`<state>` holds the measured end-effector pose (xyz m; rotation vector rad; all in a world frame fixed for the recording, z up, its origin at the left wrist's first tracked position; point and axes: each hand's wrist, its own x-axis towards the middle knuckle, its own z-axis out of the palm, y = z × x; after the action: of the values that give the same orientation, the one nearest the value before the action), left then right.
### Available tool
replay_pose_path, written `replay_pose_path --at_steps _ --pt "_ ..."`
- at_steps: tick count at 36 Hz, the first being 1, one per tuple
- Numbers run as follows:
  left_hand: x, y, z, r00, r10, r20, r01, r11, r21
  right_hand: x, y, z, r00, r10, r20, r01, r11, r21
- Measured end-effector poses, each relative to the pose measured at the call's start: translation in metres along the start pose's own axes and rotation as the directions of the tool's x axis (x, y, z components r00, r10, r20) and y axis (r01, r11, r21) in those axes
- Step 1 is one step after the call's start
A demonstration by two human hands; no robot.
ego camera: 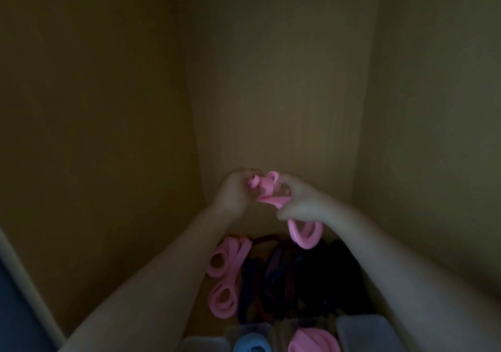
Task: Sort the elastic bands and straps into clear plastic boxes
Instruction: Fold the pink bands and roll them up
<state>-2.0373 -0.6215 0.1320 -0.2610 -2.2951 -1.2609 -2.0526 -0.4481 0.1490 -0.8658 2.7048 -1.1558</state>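
Observation:
The scene is dim. Both hands are raised in front of a beige wall, holding one pink elastic band (267,189) between them. My left hand (233,191) pinches its upper end. My right hand (298,202) grips the bunched middle, and loops of the band hang below it. Below lie other pink bands (225,273) beside a pile of dark purple and black bands (295,278). At the bottom edge stand clear plastic boxes, one (252,345) with blue bands, one (313,342) with pink bands.
Beige walls close in on the left, back and right. A further clear box (366,332) sits at bottom right and another (206,345) at bottom left. A pale edge and a dark blue surface (13,305) show at the lower left.

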Motion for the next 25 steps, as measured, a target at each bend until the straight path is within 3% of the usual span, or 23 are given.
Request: replay_pose_path --at_steps 7,11,15,18,22,25 --pt "-0.002 0.003 0.002 0.972 0.208 0.112 -0.231 0.938 0.258 0.013 0.002 -0.006 0.989 0.030 -0.145 -0.021 0.998 0.063" --pt "-0.005 0.009 0.001 0.944 0.245 0.223 -0.296 0.926 0.236 0.015 0.001 -0.007 0.988 0.083 -0.128 -0.066 0.989 0.132" --pt "-0.010 0.002 -0.001 0.946 0.192 0.261 -0.247 0.949 0.195 0.015 0.003 -0.008 0.987 0.106 -0.120 -0.083 0.979 0.184" --pt "-0.014 -0.005 -0.002 0.934 0.198 0.298 -0.260 0.947 0.186 0.013 0.006 -0.007 0.989 0.136 -0.066 -0.118 0.969 0.219" --pt "-0.019 -0.004 0.006 0.967 0.175 0.187 -0.208 0.962 0.175 0.011 0.005 -0.001 0.987 0.147 0.059 -0.158 0.942 0.295" --pt "-0.019 -0.004 0.004 0.962 0.126 0.241 -0.176 0.964 0.199 0.006 0.006 -0.004 0.974 0.136 0.181 -0.190 0.926 0.326"
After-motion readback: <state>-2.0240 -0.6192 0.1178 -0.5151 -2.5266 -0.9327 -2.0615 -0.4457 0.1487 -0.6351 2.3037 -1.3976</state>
